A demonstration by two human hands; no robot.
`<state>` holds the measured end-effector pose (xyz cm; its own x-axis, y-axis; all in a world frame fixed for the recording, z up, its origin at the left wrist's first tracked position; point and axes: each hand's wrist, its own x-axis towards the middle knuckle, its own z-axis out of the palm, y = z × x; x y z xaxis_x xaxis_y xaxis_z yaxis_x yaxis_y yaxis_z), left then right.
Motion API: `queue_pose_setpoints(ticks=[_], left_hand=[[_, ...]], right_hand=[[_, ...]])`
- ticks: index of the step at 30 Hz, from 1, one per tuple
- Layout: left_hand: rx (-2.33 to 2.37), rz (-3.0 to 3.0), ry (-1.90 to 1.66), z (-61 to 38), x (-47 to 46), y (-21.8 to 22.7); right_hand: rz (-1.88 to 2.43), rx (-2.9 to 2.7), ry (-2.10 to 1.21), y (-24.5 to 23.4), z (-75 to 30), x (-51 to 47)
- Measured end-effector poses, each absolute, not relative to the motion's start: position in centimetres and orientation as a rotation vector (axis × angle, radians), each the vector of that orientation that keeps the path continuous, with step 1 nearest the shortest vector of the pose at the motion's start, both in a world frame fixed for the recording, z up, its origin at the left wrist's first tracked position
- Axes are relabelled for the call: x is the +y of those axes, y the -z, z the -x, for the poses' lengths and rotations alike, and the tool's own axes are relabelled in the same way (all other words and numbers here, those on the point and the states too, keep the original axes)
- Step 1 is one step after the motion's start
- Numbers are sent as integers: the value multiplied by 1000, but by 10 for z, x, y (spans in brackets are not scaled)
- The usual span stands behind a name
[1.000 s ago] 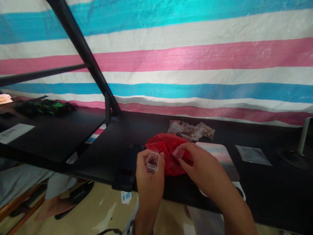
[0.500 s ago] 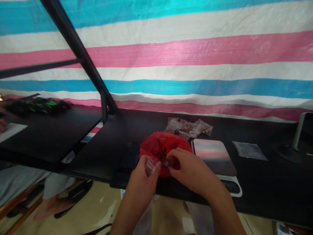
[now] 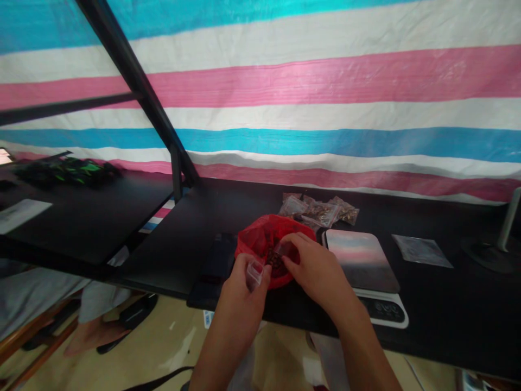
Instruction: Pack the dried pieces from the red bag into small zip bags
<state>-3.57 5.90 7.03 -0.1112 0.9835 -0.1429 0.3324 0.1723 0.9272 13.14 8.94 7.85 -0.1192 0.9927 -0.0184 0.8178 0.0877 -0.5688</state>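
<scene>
My left hand (image 3: 244,290) grips a small clear plastic bag (image 3: 254,274) at its near side of a red plastic bag (image 3: 254,241). The red bag lies open on the black table (image 3: 163,255), with brown chunky pieces (image 3: 277,264) inside. My right hand (image 3: 315,266) sits over the bag's mouth, its fingertips pinching a small clear plastic piece (image 3: 284,249), probably another little bag. The red bag's lower part is hidden behind my hands.
Several small sealed bags of brown pieces (image 3: 319,213) lie behind the red bag. To the right stands a white digital scale (image 3: 382,309) with a flat patterned top (image 3: 360,259). A dark phone (image 3: 215,266) lies left of my hands. A striped tarp backs the table.
The red bag's mouth now stands open and shows the brown pieces. My hands have come closer together over it, and the view has tilted slightly lower.
</scene>
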Motion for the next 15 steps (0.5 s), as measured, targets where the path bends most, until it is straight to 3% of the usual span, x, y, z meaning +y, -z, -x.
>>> queue_pose_setpoints(ticks=[7,15], left_hand=[[1316,-848,-1340,29,71,-59],[1199,-599,-1487,23,76,-56]], right_hand=[[1789,-1985,-730,-82,-129,87],[1870,-1988,-721,-83,-127,85]])
